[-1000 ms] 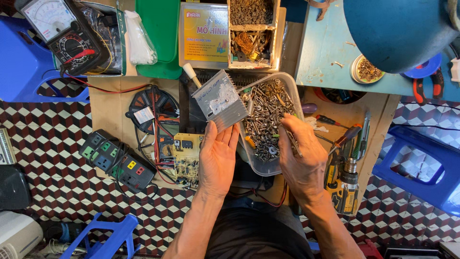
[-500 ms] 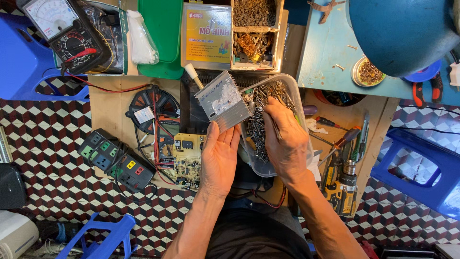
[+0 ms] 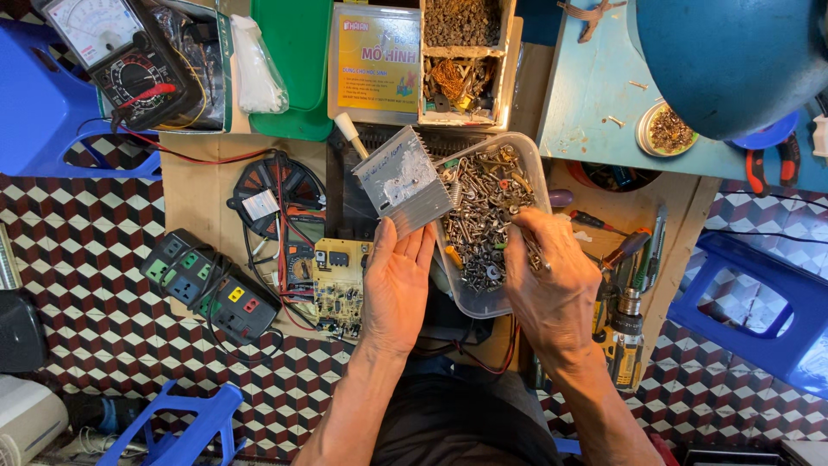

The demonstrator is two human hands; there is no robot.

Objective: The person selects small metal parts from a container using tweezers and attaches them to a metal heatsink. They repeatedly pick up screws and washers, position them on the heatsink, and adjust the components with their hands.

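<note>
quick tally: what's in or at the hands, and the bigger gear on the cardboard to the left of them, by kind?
Finned metal heatsink, in the left hand: 1
Clear tub of screws, right hand reaching in: 1
Bare circuit board: 1
Black fan: 1
Power strip: 1
Analogue multimeter: 1
Total: 6

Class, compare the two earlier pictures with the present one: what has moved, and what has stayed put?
The right hand has drawn back from deep in the clear tub of screws towards its near right edge, fingers pinched on small hardware. The left hand still holds the finned metal heatsink; the tub has not moved.
</note>
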